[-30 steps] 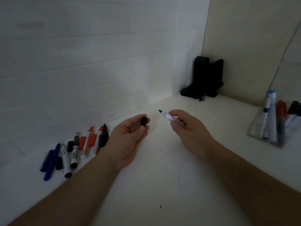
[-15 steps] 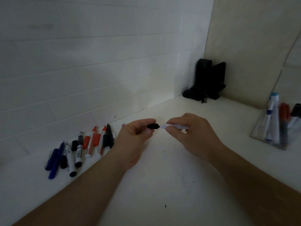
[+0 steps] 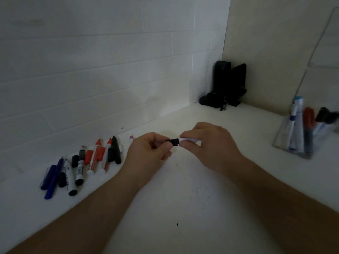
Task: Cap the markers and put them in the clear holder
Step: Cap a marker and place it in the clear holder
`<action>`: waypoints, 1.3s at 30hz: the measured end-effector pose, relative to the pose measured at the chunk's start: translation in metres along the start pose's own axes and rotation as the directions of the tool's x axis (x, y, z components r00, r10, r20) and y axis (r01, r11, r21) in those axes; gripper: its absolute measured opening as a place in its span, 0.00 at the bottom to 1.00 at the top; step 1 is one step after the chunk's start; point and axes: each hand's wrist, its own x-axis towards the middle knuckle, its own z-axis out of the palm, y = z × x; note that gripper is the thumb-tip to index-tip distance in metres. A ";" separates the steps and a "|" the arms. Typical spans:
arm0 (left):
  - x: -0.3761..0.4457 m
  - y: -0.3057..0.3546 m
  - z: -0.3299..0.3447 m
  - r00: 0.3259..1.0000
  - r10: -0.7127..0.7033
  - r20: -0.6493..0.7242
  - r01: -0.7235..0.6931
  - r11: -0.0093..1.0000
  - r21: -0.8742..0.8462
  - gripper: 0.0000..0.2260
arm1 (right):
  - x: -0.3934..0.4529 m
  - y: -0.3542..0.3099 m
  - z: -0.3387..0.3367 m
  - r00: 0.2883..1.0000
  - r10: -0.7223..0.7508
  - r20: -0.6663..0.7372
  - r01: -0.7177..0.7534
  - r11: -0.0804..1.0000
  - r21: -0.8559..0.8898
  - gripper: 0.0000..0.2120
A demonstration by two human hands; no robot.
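My left hand (image 3: 150,149) pinches a black cap (image 3: 173,142), which sits over the tip of a white marker (image 3: 189,139) held in my right hand (image 3: 209,143). Cap and marker meet between the two hands, above the white counter (image 3: 183,198). At the left, by the wall, lies a row of several loose markers and caps (image 3: 80,165) in blue, black and red. The clear holder (image 3: 300,132) stands at the right with several markers upright in it.
A black object (image 3: 227,85) stands in the far corner with a cable in front of it. A small purple-tipped piece (image 3: 131,138) lies by the wall behind my left hand. Tiled wall runs along the left.
The hands have come together: the cap went from apart from the tip, to touching it, to sitting over it. The view has shifted slightly.
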 end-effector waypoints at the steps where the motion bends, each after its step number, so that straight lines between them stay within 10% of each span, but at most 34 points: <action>1: 0.000 0.000 0.000 1.000 -0.011 0.010 0.011 1.000 -0.008 0.02 | 0.000 0.001 -0.001 1.000 -0.010 0.006 0.010 1.000 -0.004 0.16; 12: -0.004 -0.002 0.001 0.996 0.080 -0.039 -0.063 0.942 0.329 0.05 | -0.002 -0.003 0.006 0.985 0.118 0.125 -0.134 0.983 0.129 0.07; 21: -0.012 0.007 0.014 0.982 0.184 -0.029 -0.148 0.866 0.478 0.01 | -0.001 -0.015 -0.012 0.980 -0.008 0.199 0.067 0.953 -0.294 0.10; 27: -0.015 0.027 0.027 0.909 0.366 0.200 -0.398 0.617 0.679 0.04 | -0.007 -0.007 -0.053 0.936 0.019 0.351 0.056 0.978 -0.203 0.12; 31: -0.023 0.080 0.076 0.854 0.519 0.027 -0.493 0.793 0.358 0.07 | -0.015 0.022 -0.121 0.997 -0.060 -0.038 0.059 0.998 -0.025 0.11; 34: -0.019 0.119 0.132 0.837 0.545 0.043 -0.545 0.824 0.155 0.14 | -0.014 0.052 -0.185 0.826 0.288 -0.484 -0.068 0.904 0.423 0.10; 39: -0.009 0.138 0.210 0.708 0.562 0.428 -0.705 0.597 0.383 0.20 | -0.030 0.104 -0.224 0.765 0.430 -0.479 -0.274 0.891 0.362 0.09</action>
